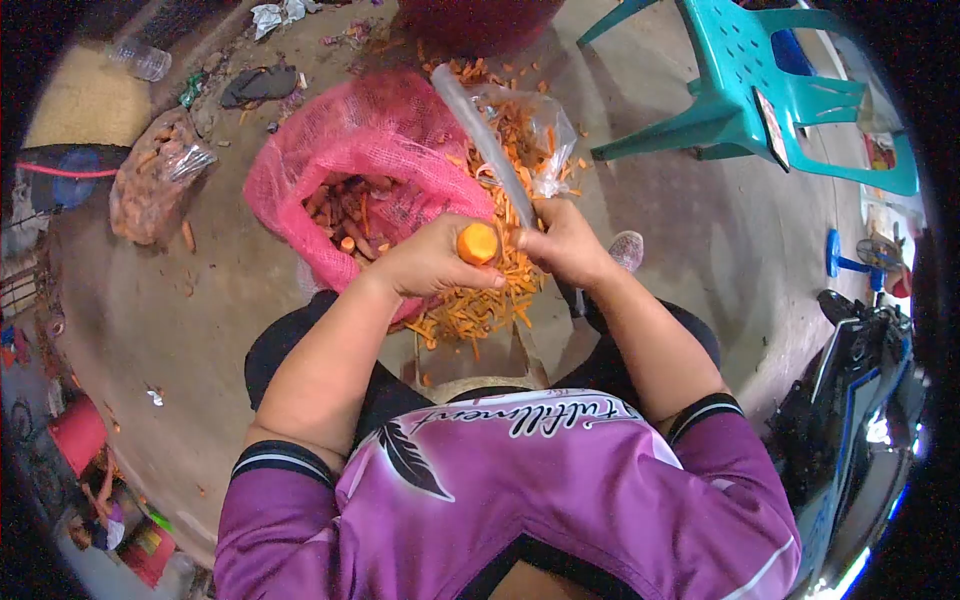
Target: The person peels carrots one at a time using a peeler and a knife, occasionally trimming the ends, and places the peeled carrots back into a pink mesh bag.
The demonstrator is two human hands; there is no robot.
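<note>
My left hand is closed around a peeled orange carrot, whose cut end faces up toward me. Close beside it, my right hand grips a long knife, with its broad grey blade pointing up and away to the left. The knife's handle is hidden in the fist. Beneath both hands spreads a pile of orange carrot peelings on the floor. A pink mesh sack gapes at the left of my hands, with brownish unpeeled carrots inside.
A clear plastic bag lies on peelings beyond the knife. A dark red container stands at the far edge. To the right are a green plastic chair and a motorcycle. On the left sit a filled plastic bag and a sandal.
</note>
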